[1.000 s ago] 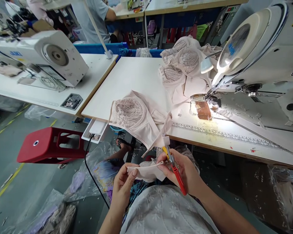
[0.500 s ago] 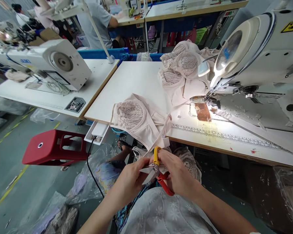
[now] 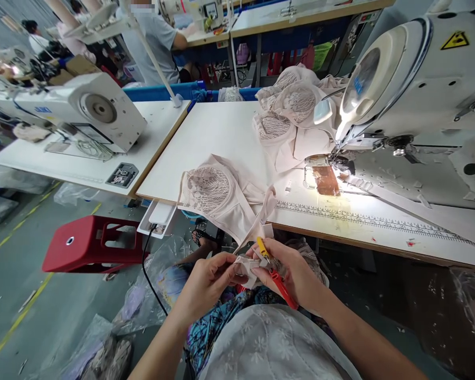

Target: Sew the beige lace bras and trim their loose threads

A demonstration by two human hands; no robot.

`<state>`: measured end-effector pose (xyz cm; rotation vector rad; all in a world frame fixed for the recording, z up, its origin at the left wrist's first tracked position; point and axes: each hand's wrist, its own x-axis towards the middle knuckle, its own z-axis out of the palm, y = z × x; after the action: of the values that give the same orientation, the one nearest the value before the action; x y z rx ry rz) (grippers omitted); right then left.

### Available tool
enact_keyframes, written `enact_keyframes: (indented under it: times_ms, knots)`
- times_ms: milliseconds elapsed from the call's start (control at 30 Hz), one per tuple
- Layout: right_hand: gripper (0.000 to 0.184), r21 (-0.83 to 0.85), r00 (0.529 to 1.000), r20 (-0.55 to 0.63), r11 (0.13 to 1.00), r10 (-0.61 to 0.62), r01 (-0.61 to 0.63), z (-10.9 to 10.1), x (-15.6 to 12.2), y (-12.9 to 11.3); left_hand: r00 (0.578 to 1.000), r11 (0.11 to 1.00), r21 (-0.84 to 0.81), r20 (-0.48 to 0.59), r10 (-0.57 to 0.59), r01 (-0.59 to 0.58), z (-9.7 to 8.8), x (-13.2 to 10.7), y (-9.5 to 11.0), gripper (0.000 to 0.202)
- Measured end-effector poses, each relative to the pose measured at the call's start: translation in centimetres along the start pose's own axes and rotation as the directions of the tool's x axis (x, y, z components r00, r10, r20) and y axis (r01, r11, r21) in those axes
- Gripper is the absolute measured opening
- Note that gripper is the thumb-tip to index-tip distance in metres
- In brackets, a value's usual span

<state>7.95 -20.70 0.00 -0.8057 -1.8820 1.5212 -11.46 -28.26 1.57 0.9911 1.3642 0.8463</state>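
Head-camera view of a sewing station: the person's left hand (image 3: 208,282) pinches a pale fabric piece (image 3: 243,264) between thumb and fingertips, over the lap and just below the edge of the white table (image 3: 221,132). The right hand (image 3: 298,274) is curled around red-and-yellow snips (image 3: 281,287), whose tip touches the same fabric piece. A lace bra (image 3: 216,192) hangs over the table edge just above, near a lit sewing machine (image 3: 411,79) and a pile of bras (image 3: 296,111).
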Motion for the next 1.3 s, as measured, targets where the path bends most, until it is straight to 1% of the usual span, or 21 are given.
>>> enact_keyframes:
  times_ms: [167,267,333,567,667,733,800,900,967,1033,1100,1200,1300]
  knots:
    - [0.008,-0.121,0.993,0.069,0.987,-0.098,0.106,-0.4,0.8,0.8,1.0,0.996,-0.087,-0.006,-0.001,0.001,-0.1,0.0,0.5,0.034]
    - [0.011,-0.166,0.991,0.099,0.981,-0.085,0.101,-0.5,1.3,0.9,1.0,0.996,-0.091,-0.012,0.023,-0.024,-0.2,-0.1,0.8,0.033]
    - [0.016,-0.176,0.993,0.092,0.98,-0.078,0.093,-0.4,1.5,0.9,0.999,0.995,-0.094,-0.013,0.031,-0.032,-0.3,-0.1,0.9,0.032]
    - [0.022,-0.268,0.983,0.116,0.948,-0.142,0.169,-0.4,1.7,1.5,1.0,0.992,-0.127,-0.005,0.007,-0.008,-0.9,0.1,0.6,0.035]
    - [0.023,-0.261,0.982,0.147,0.953,-0.118,0.153,-0.5,1.8,1.5,0.999,0.995,-0.092,-0.031,0.028,-0.031,-1.2,0.3,0.6,0.036]
    - [0.021,-0.235,0.982,0.163,0.963,-0.095,0.132,-0.5,1.8,1.3,0.996,0.995,-0.065,-0.053,0.073,-0.077,-1.4,0.4,0.5,0.034]
    - [0.019,-0.213,0.98,0.185,0.97,-0.08,0.119,-0.5,1.8,0.9,0.993,0.992,-0.072,-0.055,0.101,-0.105,-1.6,0.6,0.3,0.033]
    - [0.022,-0.218,0.972,0.213,0.965,-0.101,0.148,-0.6,2.0,-0.3,0.996,0.989,-0.124,0.003,0.087,-0.086,-2.0,0.8,-0.2,0.032]
    - [0.024,-0.251,0.965,0.234,0.952,-0.118,0.177,-0.8,2.1,-1.4,0.996,0.984,-0.163,0.036,0.086,-0.079,-2.2,0.9,-0.5,0.032]
    - [0.026,-0.312,0.959,0.266,0.933,-0.096,0.18,-1.3,2.2,-2.4,0.995,0.978,-0.195,0.05,0.083,-0.072,-2.3,1.0,-0.6,0.033]
    - [0.032,-0.409,0.953,0.301,0.896,-0.046,0.172,-2.1,2.3,-3.3,0.996,0.973,-0.222,0.053,0.074,-0.061,-2.4,1.0,-0.5,0.034]
    - [0.037,-0.575,0.944,0.328,0.799,0.029,0.175,-3.7,2.5,-4.1,0.995,0.969,-0.242,0.068,0.075,-0.057,-2.6,1.0,-0.3,0.033]
    - [0.039,-0.67,0.942,0.328,0.719,0.067,0.182,-5.0,2.6,-4.3,0.994,0.965,-0.256,0.07,0.079,-0.059,-2.9,0.8,-0.3,0.03]
